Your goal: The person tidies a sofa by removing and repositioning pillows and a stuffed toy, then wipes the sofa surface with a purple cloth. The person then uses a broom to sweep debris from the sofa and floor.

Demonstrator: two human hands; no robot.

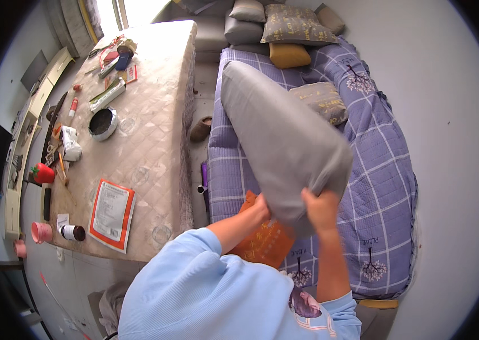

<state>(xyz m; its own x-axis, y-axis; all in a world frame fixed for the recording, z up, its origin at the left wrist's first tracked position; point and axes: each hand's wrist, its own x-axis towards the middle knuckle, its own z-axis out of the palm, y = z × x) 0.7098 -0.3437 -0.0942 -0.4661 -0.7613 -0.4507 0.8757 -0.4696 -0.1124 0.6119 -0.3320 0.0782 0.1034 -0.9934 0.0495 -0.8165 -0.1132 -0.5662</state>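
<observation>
A big grey sofa cushion (282, 127) is held up at a slant over the sofa, its far end pointing away to the upper left. My right hand (323, 208) pinches the fabric at the cushion's near end. At the near left edge, my left hand (261, 207) grips the same cushion, most of its fingers hidden by the fabric. Below my left forearm lies an orange cushion or bag (265, 248) with yellow writing. Underneath, the sofa wears a purple checked quilted cover (375, 178) with tree prints.
A patterned cushion (320, 102) leans against the backrest. More cushions, one of them mustard yellow (289, 56), pile up at the far end. On the left, a bare mattress (150, 140) carries a round tin (103, 123), an orange-edged packet (112, 216) and a bottle (73, 233). A brown slipper (201, 129) lies between.
</observation>
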